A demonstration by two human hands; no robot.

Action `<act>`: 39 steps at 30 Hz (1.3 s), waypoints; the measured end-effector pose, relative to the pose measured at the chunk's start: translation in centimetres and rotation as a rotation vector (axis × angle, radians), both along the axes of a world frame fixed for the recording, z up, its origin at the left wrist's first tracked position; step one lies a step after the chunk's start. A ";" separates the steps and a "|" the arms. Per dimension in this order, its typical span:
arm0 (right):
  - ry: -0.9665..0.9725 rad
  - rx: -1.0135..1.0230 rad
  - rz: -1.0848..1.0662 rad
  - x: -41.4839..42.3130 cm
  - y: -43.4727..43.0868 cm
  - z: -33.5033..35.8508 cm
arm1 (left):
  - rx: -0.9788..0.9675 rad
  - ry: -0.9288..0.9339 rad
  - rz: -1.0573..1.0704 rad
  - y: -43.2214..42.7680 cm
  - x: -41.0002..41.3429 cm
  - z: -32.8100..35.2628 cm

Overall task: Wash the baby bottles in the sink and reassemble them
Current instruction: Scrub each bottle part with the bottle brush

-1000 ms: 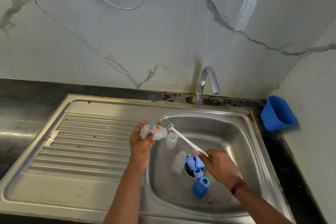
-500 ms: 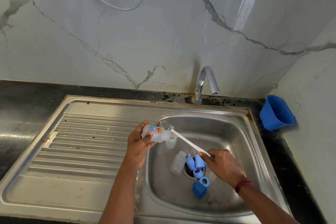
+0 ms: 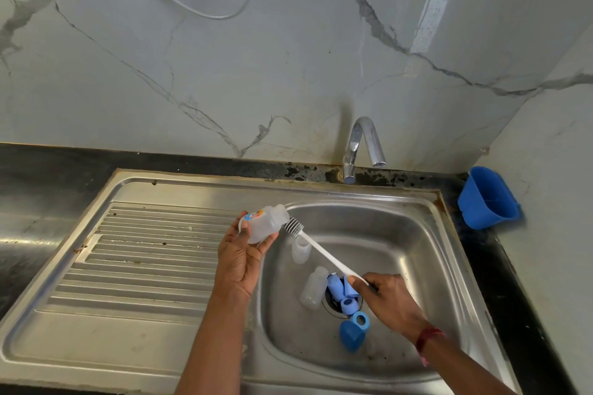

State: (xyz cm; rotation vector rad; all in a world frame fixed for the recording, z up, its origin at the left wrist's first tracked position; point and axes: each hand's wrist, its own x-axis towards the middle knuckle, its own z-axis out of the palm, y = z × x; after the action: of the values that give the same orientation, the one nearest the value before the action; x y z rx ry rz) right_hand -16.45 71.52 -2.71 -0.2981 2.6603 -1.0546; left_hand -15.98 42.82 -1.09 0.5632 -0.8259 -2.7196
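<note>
My left hand (image 3: 240, 258) grips a clear baby bottle (image 3: 266, 223) with a coloured print, held on its side over the left rim of the steel sink (image 3: 426, 253). My right hand (image 3: 390, 301) grips the handle of a white bottle brush (image 3: 317, 248); its bristle head sits right at the bottle's mouth. Two more clear bottles lie in the basin, one small (image 3: 301, 249) and one by the drain (image 3: 313, 289). Several blue caps and rings (image 3: 348, 298) crowd the drain, with a blue dome cap (image 3: 352, 335) nearer me.
A chrome tap (image 3: 361, 146) stands behind the basin with no water running. The ribbed draining board (image 3: 144, 266) lies to the left. A blue plastic cup (image 3: 487, 199) sits tipped on the black counter at the far right corner.
The bottle has tilted so its mouth points right toward the brush. The brush head went partly into the bottle half a second ago and now sits just outside the mouth.
</note>
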 end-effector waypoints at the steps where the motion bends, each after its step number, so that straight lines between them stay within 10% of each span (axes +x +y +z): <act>1: -0.004 -0.005 0.001 0.2 0.1 0.1 | -0.003 0.004 0.020 -0.1 -0.1 0.0; 25: 0.014 0.124 -0.015 1.1 -1.0 -0.2 | -0.486 -0.197 0.207 1.7 -0.4 0.7; 39: 0.154 -0.056 -0.104 1.2 -1.4 0.3 | -0.182 -0.356 0.099 3.1 -0.8 2.2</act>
State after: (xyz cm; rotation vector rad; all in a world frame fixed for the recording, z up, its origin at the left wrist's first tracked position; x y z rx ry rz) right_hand -15.28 70.15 -2.42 -0.2637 2.8128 -1.1847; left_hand -16.74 45.93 1.16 1.0339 -1.0821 -2.4558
